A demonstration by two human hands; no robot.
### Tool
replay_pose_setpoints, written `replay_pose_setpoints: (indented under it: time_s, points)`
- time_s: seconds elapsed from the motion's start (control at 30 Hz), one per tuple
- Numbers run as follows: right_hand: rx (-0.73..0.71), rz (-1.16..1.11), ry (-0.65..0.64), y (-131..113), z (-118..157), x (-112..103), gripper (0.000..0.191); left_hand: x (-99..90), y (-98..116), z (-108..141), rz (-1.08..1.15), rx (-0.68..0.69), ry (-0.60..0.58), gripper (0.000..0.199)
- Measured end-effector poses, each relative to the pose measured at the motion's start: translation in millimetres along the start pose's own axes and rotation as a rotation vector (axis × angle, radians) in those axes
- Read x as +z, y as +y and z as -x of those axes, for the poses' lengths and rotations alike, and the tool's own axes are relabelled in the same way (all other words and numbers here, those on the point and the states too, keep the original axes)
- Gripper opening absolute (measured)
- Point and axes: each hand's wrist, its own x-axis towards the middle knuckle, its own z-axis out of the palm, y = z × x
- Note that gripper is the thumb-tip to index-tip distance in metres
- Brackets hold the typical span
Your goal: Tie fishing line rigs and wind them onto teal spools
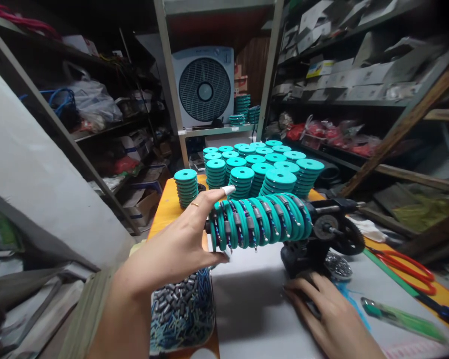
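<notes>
A row of turquoise line spools sits sideways on a black winding device. Dark cylindrical weights and short strung pieces lie along the wound spools. My left hand reaches around the row's left end, thumb below and forefinger above, fingers spread with slight gaps to the spools. A white covering is on the forefinger's tip. Low in front of the device, my right hand rests by the table top with curled fingers; a dark object shows partly beneath them, too hidden to name.
Stacks of turquoise spools stand behind the device. A clear tray of grey weights and thin bluish pieces is at front left. Orange-handled scissors, a green cutter knife and a small dish of metal bits lie right. A box fan stands behind.
</notes>
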Motion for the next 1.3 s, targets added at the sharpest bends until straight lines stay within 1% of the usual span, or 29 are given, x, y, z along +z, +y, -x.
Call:
replay_pose_setpoints:
  time_s: [0.1, 0.2, 0.3, 0.4, 0.47, 0.53, 0.67, 0.77, 1.1, 1.3]
  points:
    - [-0.024, -0.001, 0.053, -5, 2, -10, 0.013, 0.8, -3, -5, 0.038, 0.07, -0.008, 0.081]
    - [-0.064, -0.044, 0.098, -13, 2, -27, 0.011, 0.7, -8, -10, 0.068, 0.153, -0.035, 0.076]
    - [-0.115, -0.108, 0.107, -25, -4, -49, 0.011, 0.0, -16, -13, 0.113, 0.16, -0.045, 0.07]
    - [-0.173, -0.195, 0.13, -42, -22, -69, 0.016, 0.0, -21, -13, 0.181, 0.098, -0.056, 0.067]
    - [-0.206, -0.296, 0.204, -57, -41, -79, 0.018, 0.2, -23, -13, 0.207, 0.072, -0.066, 0.065]
    - [-0.219, -0.39, 0.267, -73, -63, -85, 0.02, 0.3, -23, -14, 0.199, 0.077, -0.069, 0.065]
    - [-0.295, -0.429, 0.334, -98, -100, -85, 0.02, 0.4, -22, -14, 0.189, 0.084, -0.072, 0.067]
    - [-0.315, -0.393, 0.338, -106, -115, -80, 0.016, 0.6, -22, -14, 0.197, 0.082, -0.067, 0.066]
    - [-0.321, -0.358, 0.343, -107, -120, -70, 0.013, -0.9, -21, -12, 0.202, 0.068, -0.063, 0.064]
    - [-0.325, -0.318, 0.339, -107, -121, -68, 0.014, 0.6, -20, -11, 0.321, -0.016, -0.113, 0.064]
